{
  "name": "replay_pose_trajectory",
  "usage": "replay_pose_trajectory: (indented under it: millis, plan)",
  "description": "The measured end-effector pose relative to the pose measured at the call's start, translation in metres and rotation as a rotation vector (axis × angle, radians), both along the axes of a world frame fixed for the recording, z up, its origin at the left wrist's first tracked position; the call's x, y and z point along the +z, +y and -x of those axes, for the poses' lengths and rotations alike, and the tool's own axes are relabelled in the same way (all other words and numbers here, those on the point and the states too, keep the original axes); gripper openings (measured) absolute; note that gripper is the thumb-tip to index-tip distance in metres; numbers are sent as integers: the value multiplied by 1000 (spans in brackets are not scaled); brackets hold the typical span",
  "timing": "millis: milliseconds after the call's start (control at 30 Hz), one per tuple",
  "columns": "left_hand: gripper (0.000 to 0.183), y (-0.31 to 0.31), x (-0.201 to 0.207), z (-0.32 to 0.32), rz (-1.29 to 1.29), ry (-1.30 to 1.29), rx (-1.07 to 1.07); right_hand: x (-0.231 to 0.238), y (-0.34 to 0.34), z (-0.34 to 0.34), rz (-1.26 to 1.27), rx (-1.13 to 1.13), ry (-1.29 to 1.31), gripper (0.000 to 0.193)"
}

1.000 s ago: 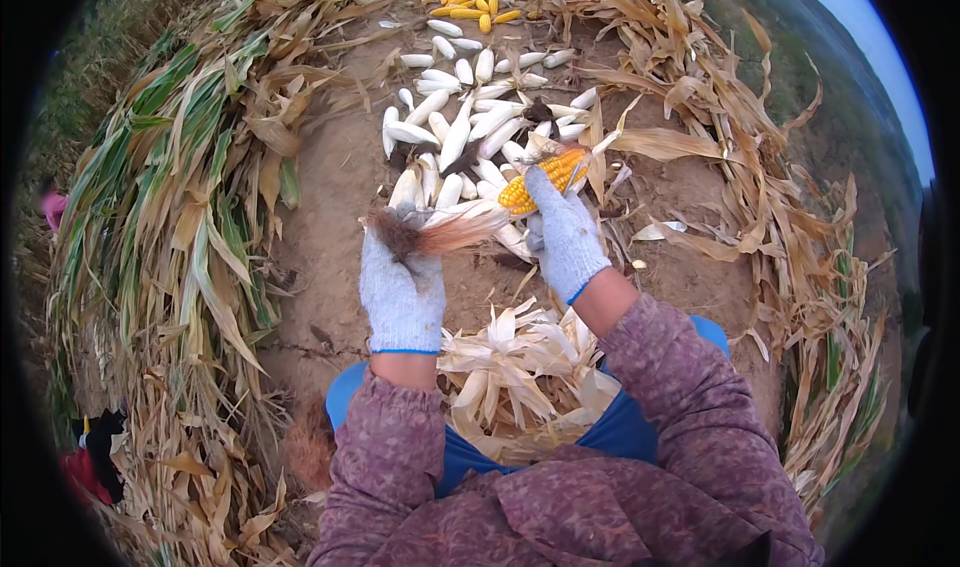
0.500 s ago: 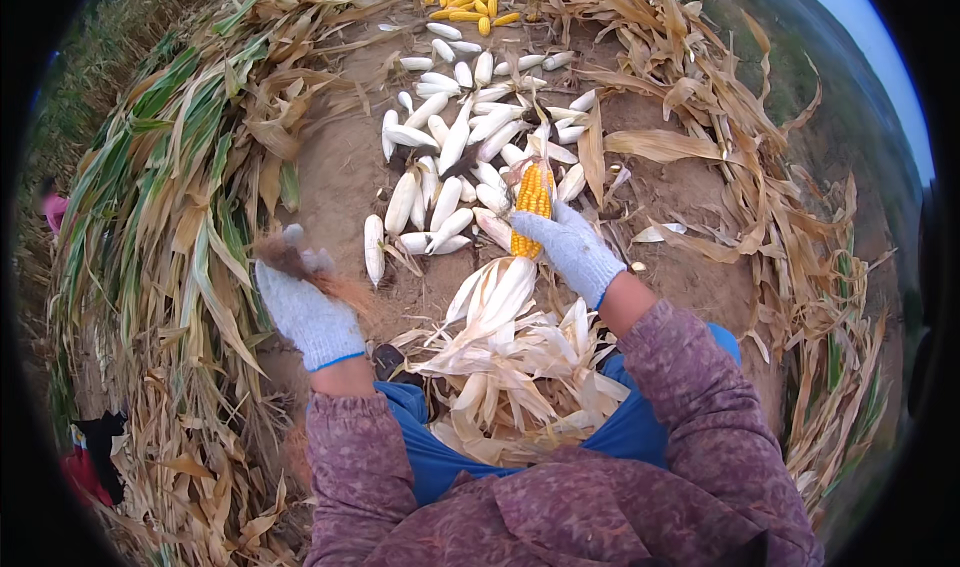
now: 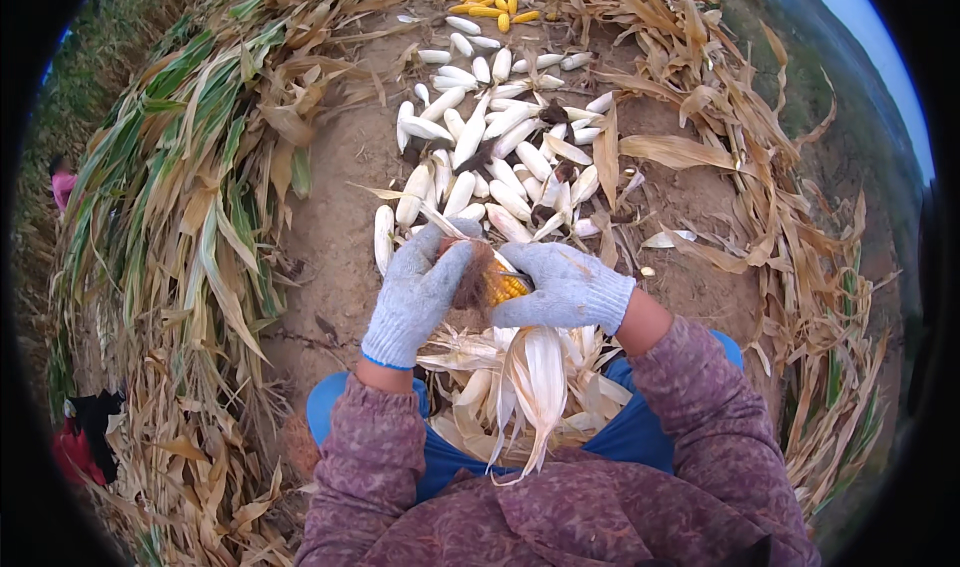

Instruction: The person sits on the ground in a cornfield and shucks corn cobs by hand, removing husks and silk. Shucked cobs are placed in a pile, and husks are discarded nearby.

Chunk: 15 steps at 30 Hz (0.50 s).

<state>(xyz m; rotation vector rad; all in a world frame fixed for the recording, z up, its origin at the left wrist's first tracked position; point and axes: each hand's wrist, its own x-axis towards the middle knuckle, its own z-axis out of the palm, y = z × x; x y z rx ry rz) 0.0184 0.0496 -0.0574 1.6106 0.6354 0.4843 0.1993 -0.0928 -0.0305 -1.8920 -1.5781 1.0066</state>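
Both gloved hands meet at the center of the frame over one ear of corn (image 3: 507, 287), whose yellow kernels show between them. The right hand (image 3: 565, 285) holds the ear from the right, its fingers curled around it; the fingertips behind the ear are hidden. The left hand (image 3: 422, 285) is closed in a pinch, thumb toward the fingers, on a tuft of reddish-brown silk (image 3: 473, 275) that lies against the ear's left side. A thin greyish strip (image 3: 514, 275) shows by the kernels, too small to make out. Peeled husk (image 3: 537, 377) hangs below the right hand, toward the lower center.

Beneath it, a heap of pale loose husks (image 3: 470, 392) lies between the person's blue trouser legs (image 3: 650, 432). Purple patterned sleeves (image 3: 715, 407) come up from the lower edge.

Just beyond the hands, white ears (image 3: 468, 135) are scattered over the bare soil (image 3: 335, 192) in the upper center, and a small group of yellow ears (image 3: 485, 7) lies at the top. Dry stalks and leaves bank up along the left side (image 3: 215, 227) and right side (image 3: 725, 137). At the far left is a person in pink (image 3: 63, 185); red and black cloth (image 3: 80, 452) lies at lower left.
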Motion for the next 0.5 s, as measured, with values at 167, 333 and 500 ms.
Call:
replay_pose_trajectory:
  millis: [167,333,500]
  plan:
    - [33,7,-26,4,95,-130,43,5,0,-7,-10,75,-51,64]
    - [29,-12,-19,-9,239,-226,209,-2,1,-7,-113,89,-75,61]
    - [22,0,-44,-12,544,-482,261,-17,5,-3,-252,-120,-76,68]
